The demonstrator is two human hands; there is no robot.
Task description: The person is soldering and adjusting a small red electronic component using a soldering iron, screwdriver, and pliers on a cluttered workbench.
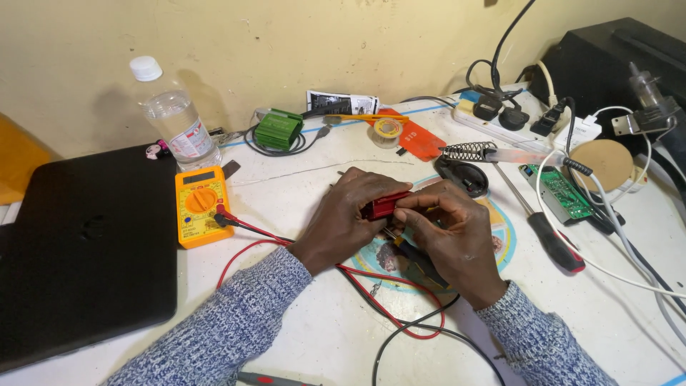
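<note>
Two hands met over the table (321,329). The left hand (350,214) and right hand (446,232) hid most of a small red case (382,206), fingers closed around it. Its long axis ran left-right, tilted slightly; ends unclear.

On the white table (314,336), the two hands meet at centre around a small red metal block (384,206). A yellow multimeter (201,206) lies at nine o'clock, a clear plastic bottle (174,114) at ten, a red-handled screwdriver (549,234) at three.
</note>
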